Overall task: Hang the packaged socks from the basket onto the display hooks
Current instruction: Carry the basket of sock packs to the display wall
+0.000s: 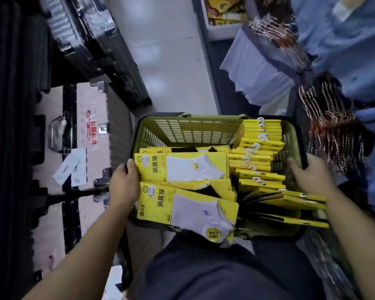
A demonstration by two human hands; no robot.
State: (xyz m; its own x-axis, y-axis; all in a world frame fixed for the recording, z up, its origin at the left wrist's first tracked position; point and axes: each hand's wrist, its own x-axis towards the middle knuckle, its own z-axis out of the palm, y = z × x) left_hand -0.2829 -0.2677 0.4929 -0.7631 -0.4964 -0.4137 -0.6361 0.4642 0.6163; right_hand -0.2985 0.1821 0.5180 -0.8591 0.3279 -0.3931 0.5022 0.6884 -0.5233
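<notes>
**Basket of packaged socks held at both sides**

A stack of dark suitcases [89, 40] fills the frame from 9 to 11 o'clock, with a pink suitcase [91, 131] lying below them at 9 o'clock. Pale floor tiles [167, 61] run up to 12 o'clock. Blue garments [355, 40] hang on coppery hangers [333, 131] from 1 to 3 o'clock. The person's dark trousers [225, 273] take up 6 o'clock.

The green basket [193, 131] sits at centre, just above the trousers, with a dark rim around it. Inside, the packaged socks are all yellow. A row of packs [258, 152] stands on edge along the basket's 3 o'clock side, white hook tabs up. Two flat packs lie on the 9 o'clock side: the white-sock pack [182, 167] farther away, and the lilac-sock pack [188, 208] nearer, its lower corner hanging over the near rim.

The left grip [121, 182] clasps the basket's rim at 9 o'clock, thumb over the edge beside the white-sock pack. The right grip [310, 176] clasps the rim at 3 o'clock, thumb inside the basket. No pack is in either grip.
</notes>
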